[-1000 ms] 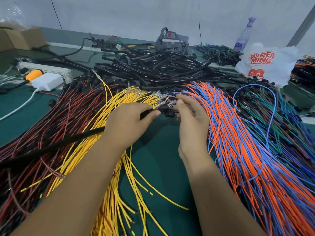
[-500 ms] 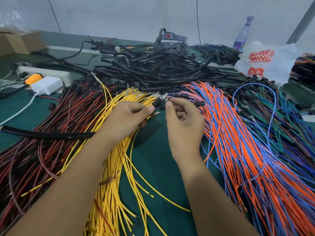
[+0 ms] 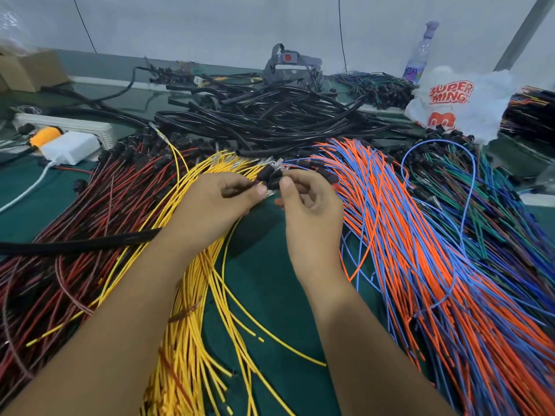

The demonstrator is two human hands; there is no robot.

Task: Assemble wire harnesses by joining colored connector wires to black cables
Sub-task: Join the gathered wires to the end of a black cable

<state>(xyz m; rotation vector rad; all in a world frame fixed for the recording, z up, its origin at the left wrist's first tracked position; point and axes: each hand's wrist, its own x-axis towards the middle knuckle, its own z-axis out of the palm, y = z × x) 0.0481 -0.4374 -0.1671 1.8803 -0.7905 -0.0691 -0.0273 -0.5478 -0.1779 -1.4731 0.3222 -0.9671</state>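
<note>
Two hands (image 3: 210, 202) (image 3: 309, 196), fingers pinching black connectors (image 3: 270, 179) above yellow wires (image 3: 192, 295); best aligned squarely before pushing home.

Around the black cable heap (image 3: 270, 121) on the bench (image 3: 270, 283): two hands, left (image 3: 210, 205) and right (image 3: 309, 202); four spreads of coloured wire, too many strands to count; one white plastic bag (image 3: 459, 103), one bottle (image 3: 420, 52), one cardboard box (image 3: 30, 73), one power strip (image 3: 66, 126)
</note>
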